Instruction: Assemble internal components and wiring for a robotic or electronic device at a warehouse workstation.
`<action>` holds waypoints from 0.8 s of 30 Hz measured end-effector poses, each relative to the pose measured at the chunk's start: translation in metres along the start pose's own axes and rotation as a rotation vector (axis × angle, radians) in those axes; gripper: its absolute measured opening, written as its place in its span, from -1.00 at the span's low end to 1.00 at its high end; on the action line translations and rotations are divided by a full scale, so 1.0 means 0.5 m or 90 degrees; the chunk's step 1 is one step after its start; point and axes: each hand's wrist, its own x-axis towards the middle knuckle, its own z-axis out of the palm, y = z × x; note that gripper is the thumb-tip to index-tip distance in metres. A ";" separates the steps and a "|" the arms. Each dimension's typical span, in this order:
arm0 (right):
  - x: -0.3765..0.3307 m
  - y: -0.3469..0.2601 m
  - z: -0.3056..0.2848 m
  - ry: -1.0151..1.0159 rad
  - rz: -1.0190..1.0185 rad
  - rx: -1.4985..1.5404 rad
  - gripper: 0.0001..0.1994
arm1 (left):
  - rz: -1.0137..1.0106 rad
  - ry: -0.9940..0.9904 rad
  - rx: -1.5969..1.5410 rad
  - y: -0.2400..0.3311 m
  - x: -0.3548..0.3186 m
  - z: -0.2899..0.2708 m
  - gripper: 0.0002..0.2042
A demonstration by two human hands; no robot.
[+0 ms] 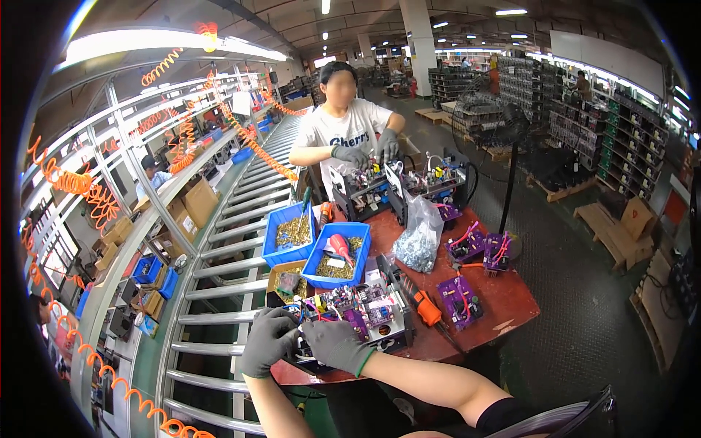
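**Both gloved hands at the wiring of a purple board assembly**

Head view: The left hand [269,340], in a grey glove, is at about 7 o'clock in the picture, its fingers curled and pinched on the bundle of coloured wires [312,309] at the near left corner of the purple circuit board assembly [365,310]. The right hand [337,345], also gloved, lies just beside it, toward 6 o'clock, palm down on the near edge of the assembly; whether its grip is clenched on anything I cannot tell, since the fingers are hidden under the back of the hand. The assembly sits on the red tabletop [511,296], at its near left edge, close to the roller conveyor [219,292].

From the assembly, two blue bins [337,254] of small brass-coloured parts stand at 12 o'clock, an orange-handled tool [426,307] lies at 3 o'clock, and more purple boards [458,301] lie beyond it. A clear bag [420,237] stands toward 1 o'clock. Across the tabletop, a co-worker's gloved hands [369,150] are at a similar assembly.

The step in hand looks like seating or routing wires on the board. The next move likely calls for a fine pinch from the left hand while the right steadies the frame.
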 end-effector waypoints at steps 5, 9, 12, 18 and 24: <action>-0.002 0.001 -0.005 -0.004 -0.010 0.011 -0.89 | 0.008 -0.017 0.004 0.000 -0.001 -0.001 -0.86; -0.002 0.002 -0.008 -0.004 0.002 0.020 -0.89 | -0.007 -0.025 -0.001 0.005 0.000 -0.002 -0.86; -0.002 -0.001 -0.004 -0.013 0.015 0.026 -0.89 | 0.008 -0.032 0.021 0.009 0.006 -0.005 -0.85; 0.001 0.007 0.010 0.015 0.002 0.037 -0.89 | -0.047 -0.013 -0.010 0.009 -0.002 0.002 -0.86; -0.002 0.004 0.002 0.011 -0.002 0.045 -0.90 | -0.021 -0.004 0.018 0.013 0.003 0.003 -0.85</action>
